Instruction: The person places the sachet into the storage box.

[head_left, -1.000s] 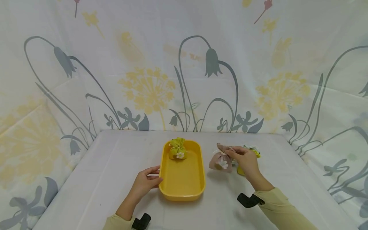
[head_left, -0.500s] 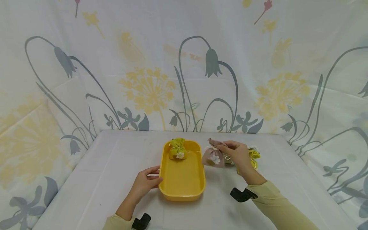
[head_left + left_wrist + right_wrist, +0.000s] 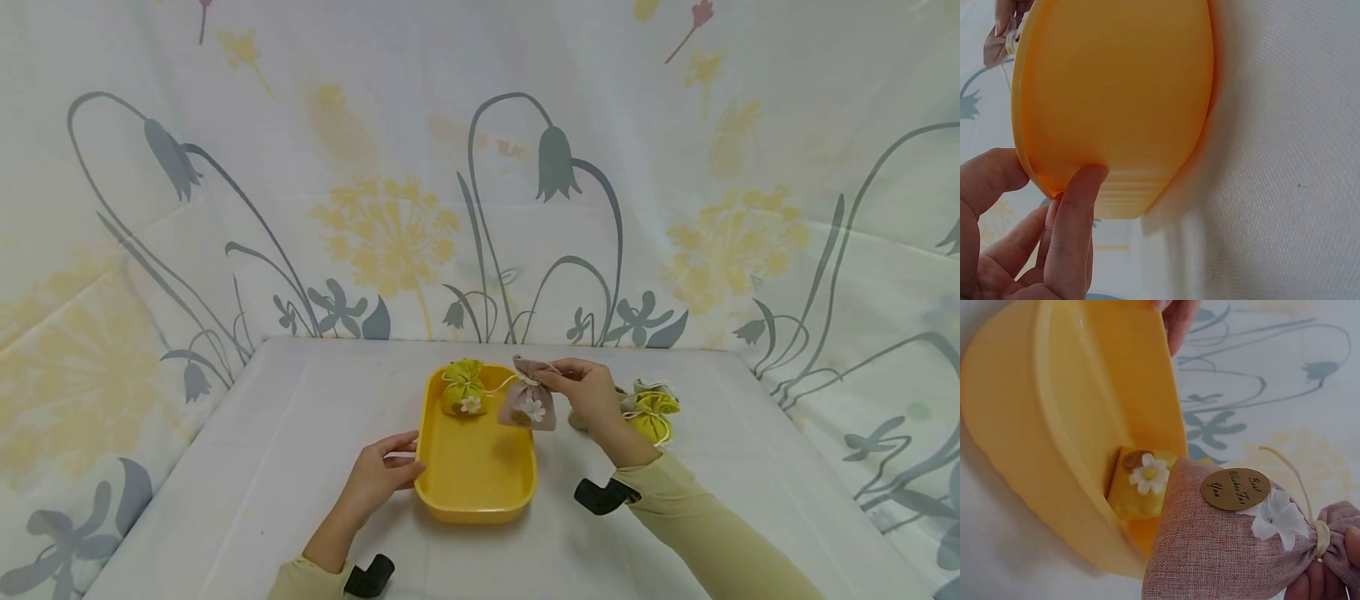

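Your right hand [image 3: 592,396] pinches the pink pouch [image 3: 527,407] at its neck; your left hand [image 3: 380,467] grips the tray [image 3: 474,477]. Best lower gently, clear of the green pouch [image 3: 463,387].

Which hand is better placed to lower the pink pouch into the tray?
Probably the right hand: it pinches the pink pouch by its neck near the yellow tray, while the left hand holds the tray's side.
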The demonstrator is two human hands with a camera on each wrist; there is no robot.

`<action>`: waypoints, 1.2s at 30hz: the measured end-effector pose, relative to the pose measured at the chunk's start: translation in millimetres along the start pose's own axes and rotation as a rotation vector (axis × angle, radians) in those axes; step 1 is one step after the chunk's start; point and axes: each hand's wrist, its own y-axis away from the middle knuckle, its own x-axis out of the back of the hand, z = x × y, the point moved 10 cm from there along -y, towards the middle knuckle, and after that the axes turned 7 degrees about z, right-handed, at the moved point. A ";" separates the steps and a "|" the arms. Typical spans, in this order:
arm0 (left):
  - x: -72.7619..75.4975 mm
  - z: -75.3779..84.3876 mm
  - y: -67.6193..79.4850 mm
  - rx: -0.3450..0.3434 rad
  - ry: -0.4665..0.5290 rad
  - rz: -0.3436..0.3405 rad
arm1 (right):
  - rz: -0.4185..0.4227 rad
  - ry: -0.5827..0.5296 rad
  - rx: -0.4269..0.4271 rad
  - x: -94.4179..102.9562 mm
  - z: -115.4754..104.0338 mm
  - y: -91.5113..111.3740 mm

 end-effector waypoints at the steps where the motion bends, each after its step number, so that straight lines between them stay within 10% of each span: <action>1: 0.1 0.1 -0.2 -0.001 -0.003 0.001 | -0.005 0.000 0.002 -3.8 0.0 -0.4; 24: -0.3 -0.5 -0.2 -0.006 -0.002 -0.007 | -0.081 -0.067 -0.008 -78.0 0.7 -6.3; 36: -0.3 0.3 0.7 -0.003 -0.016 -0.009 | -0.134 -0.068 -0.146 -107.7 21.0 -10.2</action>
